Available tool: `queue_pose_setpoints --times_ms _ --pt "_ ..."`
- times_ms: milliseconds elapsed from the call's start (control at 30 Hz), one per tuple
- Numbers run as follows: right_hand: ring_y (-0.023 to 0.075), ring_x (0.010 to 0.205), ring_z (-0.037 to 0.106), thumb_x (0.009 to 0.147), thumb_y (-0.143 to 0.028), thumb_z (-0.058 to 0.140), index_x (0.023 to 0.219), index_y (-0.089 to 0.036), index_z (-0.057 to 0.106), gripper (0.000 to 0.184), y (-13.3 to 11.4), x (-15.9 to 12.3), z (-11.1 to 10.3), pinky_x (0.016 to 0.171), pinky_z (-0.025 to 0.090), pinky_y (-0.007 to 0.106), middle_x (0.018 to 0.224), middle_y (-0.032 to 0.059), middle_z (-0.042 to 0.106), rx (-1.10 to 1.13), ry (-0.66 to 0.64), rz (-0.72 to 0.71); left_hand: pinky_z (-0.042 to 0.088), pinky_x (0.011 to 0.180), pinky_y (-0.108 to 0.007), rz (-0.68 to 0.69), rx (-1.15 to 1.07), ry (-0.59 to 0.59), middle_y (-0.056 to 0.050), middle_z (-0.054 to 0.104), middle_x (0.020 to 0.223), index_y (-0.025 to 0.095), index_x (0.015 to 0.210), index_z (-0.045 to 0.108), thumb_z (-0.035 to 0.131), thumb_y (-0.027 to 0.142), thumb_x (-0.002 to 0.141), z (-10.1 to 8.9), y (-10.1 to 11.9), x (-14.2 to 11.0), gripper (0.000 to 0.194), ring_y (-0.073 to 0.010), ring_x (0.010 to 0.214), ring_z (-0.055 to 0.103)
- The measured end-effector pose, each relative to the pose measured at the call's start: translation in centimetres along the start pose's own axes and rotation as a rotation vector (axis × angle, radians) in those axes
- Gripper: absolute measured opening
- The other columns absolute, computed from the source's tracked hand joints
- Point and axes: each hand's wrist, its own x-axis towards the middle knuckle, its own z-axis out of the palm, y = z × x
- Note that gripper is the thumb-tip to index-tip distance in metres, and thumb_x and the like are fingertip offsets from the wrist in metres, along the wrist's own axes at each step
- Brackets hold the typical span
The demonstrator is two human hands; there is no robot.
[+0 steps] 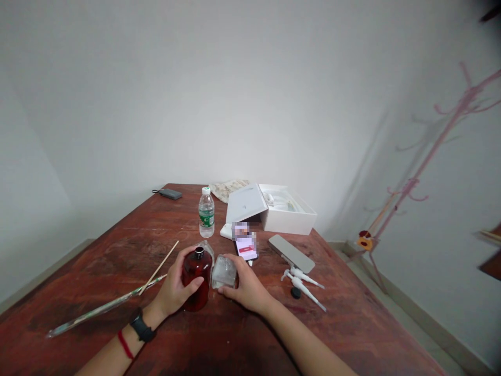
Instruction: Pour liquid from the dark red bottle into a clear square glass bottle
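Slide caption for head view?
Left hand around an uncapped reddish-brown bottle, right hand holding a clear, squarish object beside it.

Glossy bottle, wooden table

Soft, kinda dim light; the pink rack throws faint shadows left onto the wall. Right edge is stretched and blurry, top-right corner goes dark, phone screen is partly pixelated.

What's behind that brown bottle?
Past the brown bottle, farther back, stands a water bottle. Something clear peeks out near its shoulder. The brown bottle and left hand cover whatever else is right behind.
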Motion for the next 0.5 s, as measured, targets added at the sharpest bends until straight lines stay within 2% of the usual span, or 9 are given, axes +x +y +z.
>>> queue_pose_setpoints --times_ms 133,500 --pt "0.0334 0.144 0.059 0.074 -0.012 0.086 0.150 -0.025 0.050 0.085 0.08 -0.12 0.25 0.126 0.041 0.052 0.150 0.0142 0.061 -0.003 0.015 -0.013 0.049 0.118 -0.053 0.007 -0.012 0.006 -0.017 0.067 0.140 0.020 0.146 0.051 0.072 0.057 0.096 0.10 -0.17 -0.13 0.065 -0.0371 0.129 0.067" --pt "0.0337 0.139 0.064 0.070 -0.016 0.088 0.140 -0.026 0.061 0.076 0.76 0.16 0.91 0.124 0.044 0.053 0.145 0.0109 0.069 0.102 0.092 -0.020 0.049 0.117 -0.052 0.040 -0.018 -0.034 -0.018 0.067 0.140 0.021 0.148 0.047 0.068 0.062 0.097 -0.10 0.03 -0.21 0.069 -0.0373 0.128 0.067"
